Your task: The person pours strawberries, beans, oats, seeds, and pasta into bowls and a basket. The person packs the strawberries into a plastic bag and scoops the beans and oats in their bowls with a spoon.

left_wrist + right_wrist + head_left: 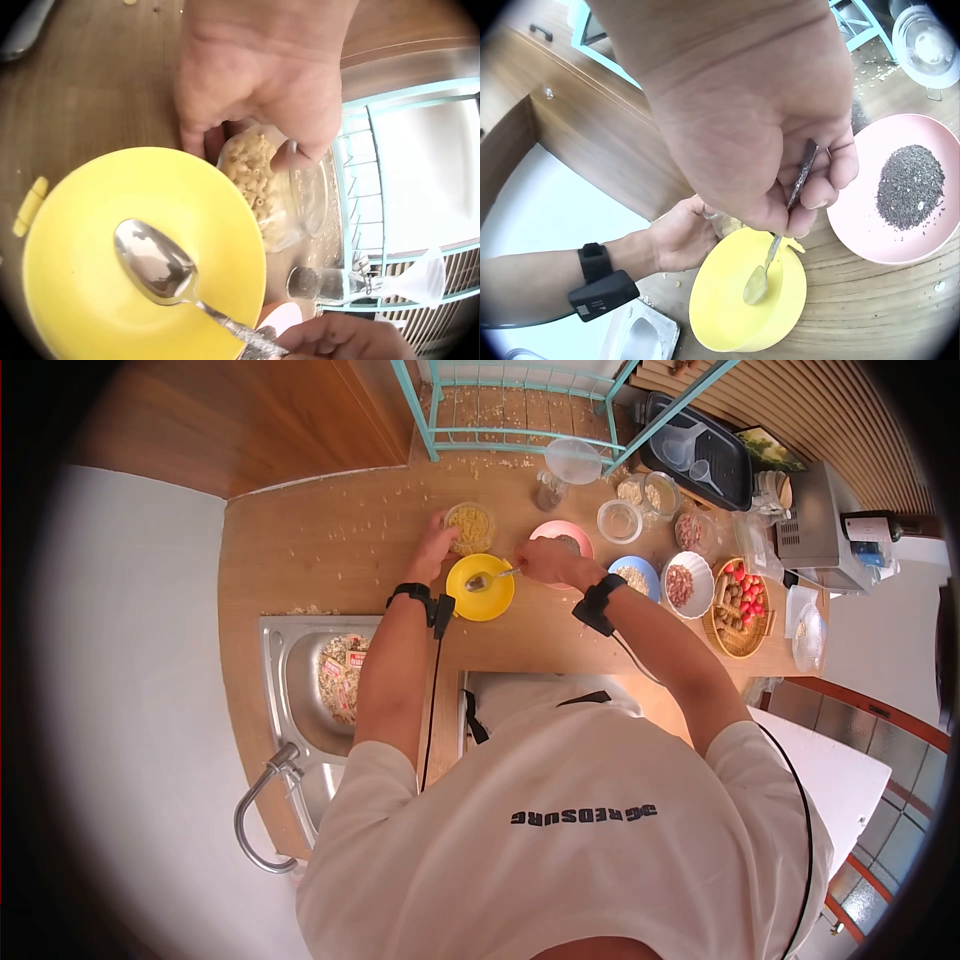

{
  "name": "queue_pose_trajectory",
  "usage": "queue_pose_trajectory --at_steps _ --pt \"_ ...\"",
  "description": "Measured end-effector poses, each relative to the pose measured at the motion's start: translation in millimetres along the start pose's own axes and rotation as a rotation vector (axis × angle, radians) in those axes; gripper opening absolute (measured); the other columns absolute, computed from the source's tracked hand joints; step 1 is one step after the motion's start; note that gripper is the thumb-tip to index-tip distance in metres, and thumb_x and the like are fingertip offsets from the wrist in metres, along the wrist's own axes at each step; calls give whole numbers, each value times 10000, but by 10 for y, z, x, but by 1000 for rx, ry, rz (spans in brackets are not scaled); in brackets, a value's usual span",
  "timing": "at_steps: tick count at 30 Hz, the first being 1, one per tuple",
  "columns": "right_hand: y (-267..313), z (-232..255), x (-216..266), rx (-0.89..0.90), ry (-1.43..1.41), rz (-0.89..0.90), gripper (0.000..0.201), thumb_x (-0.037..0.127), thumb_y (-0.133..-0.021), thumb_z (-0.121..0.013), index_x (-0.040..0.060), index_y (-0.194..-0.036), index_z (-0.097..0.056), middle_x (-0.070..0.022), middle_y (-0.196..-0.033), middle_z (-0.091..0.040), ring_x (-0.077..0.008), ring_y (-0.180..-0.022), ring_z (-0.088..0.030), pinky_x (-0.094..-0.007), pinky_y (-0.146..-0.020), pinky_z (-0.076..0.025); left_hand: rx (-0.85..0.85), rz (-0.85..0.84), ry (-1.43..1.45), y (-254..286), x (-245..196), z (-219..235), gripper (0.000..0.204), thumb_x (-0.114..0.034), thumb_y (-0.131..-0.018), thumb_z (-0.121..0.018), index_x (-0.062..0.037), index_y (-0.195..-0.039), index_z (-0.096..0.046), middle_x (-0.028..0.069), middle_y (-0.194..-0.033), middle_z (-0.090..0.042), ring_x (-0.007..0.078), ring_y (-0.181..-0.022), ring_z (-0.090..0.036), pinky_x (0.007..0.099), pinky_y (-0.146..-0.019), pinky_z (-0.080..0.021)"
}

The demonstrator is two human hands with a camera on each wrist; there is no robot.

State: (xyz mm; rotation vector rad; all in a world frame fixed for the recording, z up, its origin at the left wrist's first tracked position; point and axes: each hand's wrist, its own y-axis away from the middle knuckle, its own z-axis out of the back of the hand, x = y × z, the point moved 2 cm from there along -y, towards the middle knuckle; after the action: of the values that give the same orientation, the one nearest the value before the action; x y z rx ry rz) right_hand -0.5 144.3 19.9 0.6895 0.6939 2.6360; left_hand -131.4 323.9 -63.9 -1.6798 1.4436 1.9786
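Note:
My left hand (432,552) curls round a clear jar (274,234) of macaroni (251,172), thumb and fingers on opposite sides near its open mouth. A yellow bowl (490,607) sits just in front of the jar on the counter. My right hand (780,150) pinches the patterned handle of a metal spoon (154,259). Its head hangs over the inside of the yellow bowl, and no macaroni shows in it. Right of the yellow bowl, partly behind my right hand in the head view, is a pink bowl (855,217) with dark dried flakes (911,187).
Further right stand a blue bowl (652,574), a white fluted bowl (705,570) and a wicker basket (735,650) of mixed food. A teal rack (520,435) rises behind. A metal sink (290,700) holding scraps lies front left. Crumbs dot the counter.

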Motion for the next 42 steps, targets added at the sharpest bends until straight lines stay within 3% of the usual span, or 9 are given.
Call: queue_pose_trajectory --at_steps 7,10,12,22,24,26,31,33,42 --pt "-25 167 -5 -15 -47 28 223 248 -833 -568 108 -965 -681 -122 -877 -687 -302 -850 -652 -426 -726 -502 -103 6 44 -48 -36 39 465 -40 -800 -485 -24 -1263 -447 136 -1146 -555 238 -965 -615 347 -735 -542" --pt "-58 60 -21 -31 -39 64 214 248 -833 -568 108 -950 -680 -123 -877 -687 -297 -844 -653 -424 -727 -502 -53 -7 110 9 10 101 530 -8 -750 -456 -17 -1280 -436 123 -1153 -552 234 -1027 -595 338 -801 -533" --pt "-116 -26 -14 -57 -49 103 208 244 -832 -566 109 -943 -679 -121 -877 -686 -295 -839 -654 -423 -727 -502 -155 -40 42 59 3 139 504 -26 -762 -478 -22 -1264 -425 109 -1116 -537 203 -980 -559 313 -798 -479" --pt "-73 129 -145 -226 -128 -132 183 228 -756 -602 127 -890 -675 -102 -822 -688 -299 -804 -653 -417 -697 -508 -95 -141 161 71 -198 83 498 -26 -769 -493 -20 -1262 -421 91 -1167 -502 179 -1037 -509 289 -839 -441" --pt "-92 143 -175 -267 -156 -126 184 224 -754 -595 130 -892 -675 -100 -824 -688 -300 -806 -653 -419 -699 -508 -126 -215 100 101 -294 41 480 -21 -782 -501 -28 -1255 -426 93 -1163 -508 181 -1027 -520 292 -850 -444" --pt "-47 242 -186 -270 -111 -228 178 220 -764 -582 139 -892 -675 -100 -833 -688 -301 -806 -651 -421 -712 -508 -152 -270 53 130 -401 -14 470 -20 -786 -506 -27 -1251 -432 90 -1153 -517 184 -1032 -527 299 -865 -442" --pt "20 218 -227 -263 -120 -197 178 217 -775 -571 126 -888 -674 -111 -856 -686 -301 -829 -651 -423 -724 -509 -185 -391 -51 309 -645 -76 455 -47 -789 -551 -29 -1234 -458 107 -1143 -555 229 -1079 -546 335 -916 -428" --pt "40 216 -213 -259 -125 -158 182 214 -778 -570 115 -889 -676 -124 -870 -687 -302 -854 -653 -424 -727 -510 -267 -439 -404 393 -749 -111 473 -81 -763 -618 -35 -1213 -479 141 -1171 -568 285 -1120 -544 355 -936 -424" --pt "65 254 -286 -197 -109 -197 182 227 -783 -573 116 -889 -671 -105 -862 -683 -298 -826 -649 -420 -731 -511 -313 -632 -778 612 -820 -239 559 -171 -659 -735 -75 -1162 -512 150 -1116 -530 332 -1075 -523 405 -895 -452"
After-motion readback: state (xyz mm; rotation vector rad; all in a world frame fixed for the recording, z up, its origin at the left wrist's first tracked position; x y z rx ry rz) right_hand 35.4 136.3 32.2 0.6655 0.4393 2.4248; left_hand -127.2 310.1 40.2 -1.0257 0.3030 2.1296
